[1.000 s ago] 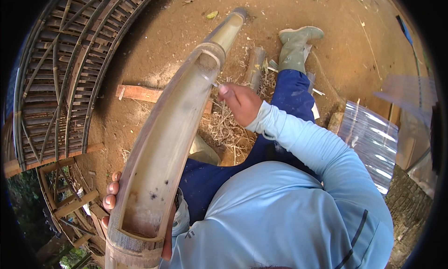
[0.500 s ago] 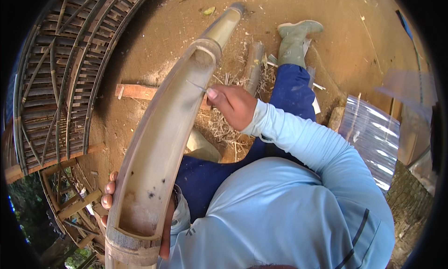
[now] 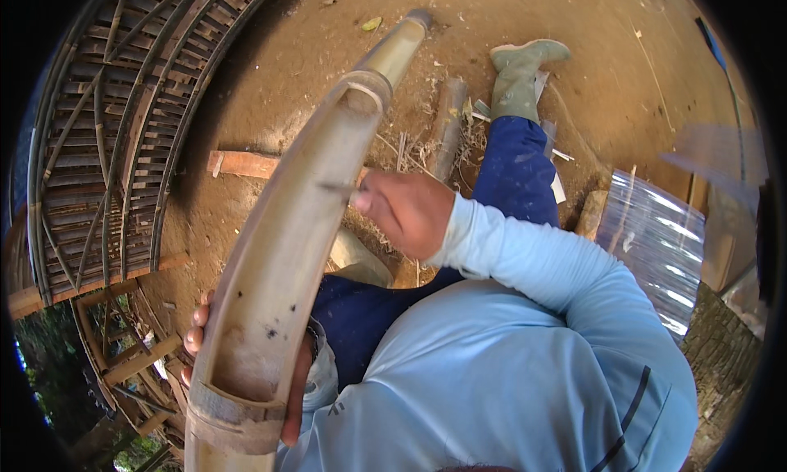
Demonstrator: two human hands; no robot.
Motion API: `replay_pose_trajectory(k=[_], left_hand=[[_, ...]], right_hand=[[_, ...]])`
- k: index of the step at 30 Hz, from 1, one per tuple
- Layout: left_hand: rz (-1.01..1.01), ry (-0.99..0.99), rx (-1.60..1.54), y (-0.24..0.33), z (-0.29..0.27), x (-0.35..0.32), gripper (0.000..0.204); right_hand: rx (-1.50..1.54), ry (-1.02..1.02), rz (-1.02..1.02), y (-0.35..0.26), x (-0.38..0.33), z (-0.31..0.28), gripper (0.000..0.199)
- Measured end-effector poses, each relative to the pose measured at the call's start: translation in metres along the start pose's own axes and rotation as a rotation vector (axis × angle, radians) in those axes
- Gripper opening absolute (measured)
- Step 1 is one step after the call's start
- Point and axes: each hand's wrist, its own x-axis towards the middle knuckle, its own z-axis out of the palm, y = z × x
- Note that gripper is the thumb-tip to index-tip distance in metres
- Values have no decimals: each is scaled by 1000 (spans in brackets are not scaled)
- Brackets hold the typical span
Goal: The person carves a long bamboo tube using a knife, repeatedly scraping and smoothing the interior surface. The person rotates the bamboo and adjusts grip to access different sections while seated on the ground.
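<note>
A long bamboo pole [image 3: 283,242], cut open along one side into a trough between two nodes, slants across my lap from lower left to upper middle. Dark specks dot its pale inner wall near the lower end. From below, my left hand [image 3: 298,390] wraps around it, fingertips on the far left edge and thumb side on the right. My right hand [image 3: 407,212] is closed on a small, thin pointed tool [image 3: 334,187], blurred by motion, whose tip reaches over the hollow. Most of its handle is hidden in the fist, so its exact kind cannot be made out.
Bamboo slat racking [image 3: 98,144] stands on the left. A reddish wood strip [image 3: 242,164], shavings and a short log [image 3: 447,128] lie on the dirt floor. My boot [image 3: 516,74] is stretched out ahead. A clear corrugated sheet [image 3: 652,242] leans at right.
My right hand has moved a little down along the trough, and the tool's tip with it, now blurred. The left hand keeps its hold on the bamboo pole.
</note>
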Motion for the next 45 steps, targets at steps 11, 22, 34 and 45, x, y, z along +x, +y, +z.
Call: replay_pose_trajectory(k=[11, 22, 34, 45], left_hand=[[-17, -41, 93, 5, -4, 11, 118], [18, -14, 165, 6, -3, 11, 117], [9, 74, 146, 1, 1, 9, 117], [8, 44, 160, 3, -1, 8, 118]], right_hand=[[64, 50, 73, 12, 2, 0, 43], [65, -22, 108, 24, 5, -5, 47], [21, -3, 157, 32, 15, -7, 50], [61, 58, 198, 55, 20, -5, 51]])
